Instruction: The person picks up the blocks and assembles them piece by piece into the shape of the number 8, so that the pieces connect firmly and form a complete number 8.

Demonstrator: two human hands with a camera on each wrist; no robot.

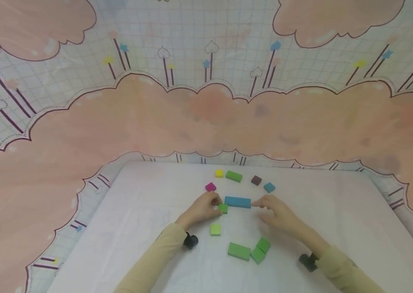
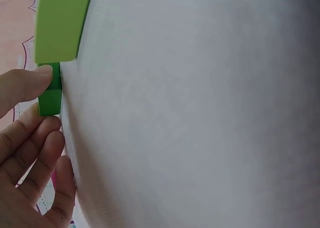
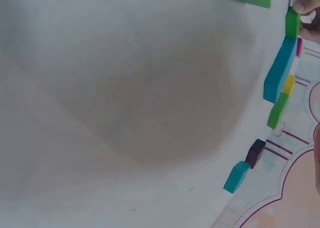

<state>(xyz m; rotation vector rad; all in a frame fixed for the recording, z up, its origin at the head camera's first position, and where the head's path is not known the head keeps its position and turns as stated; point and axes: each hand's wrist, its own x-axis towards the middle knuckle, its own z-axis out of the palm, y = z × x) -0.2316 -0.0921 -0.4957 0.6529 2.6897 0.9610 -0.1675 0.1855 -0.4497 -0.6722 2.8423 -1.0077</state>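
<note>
My left hand (image 1: pixel 203 208) pinches a small green block (image 1: pixel 222 208) between thumb and fingers, low over the white surface. In the left wrist view the thumb presses one side of that green block (image 2: pixel 50 96) and the fingertips lie at its end. Just beyond it lies a long blue block (image 1: pixel 237 202), its left end beside the green one. My right hand (image 1: pixel 279 213) is at the blue block's right end, index finger stretched toward it; the fingertip touches or almost touches that end. Only a sliver of the right hand shows in the right wrist view.
Farther back lie a magenta block (image 1: pixel 210 186), a yellow block (image 1: pixel 219 173), a green oblong block (image 1: pixel 233 176), a dark brown block (image 1: pixel 256 180) and a small blue block (image 1: pixel 269 187). Nearer are a light green block (image 1: pixel 215 230), a green oblong (image 1: pixel 239 251) and two green blocks (image 1: pixel 263 245).
</note>
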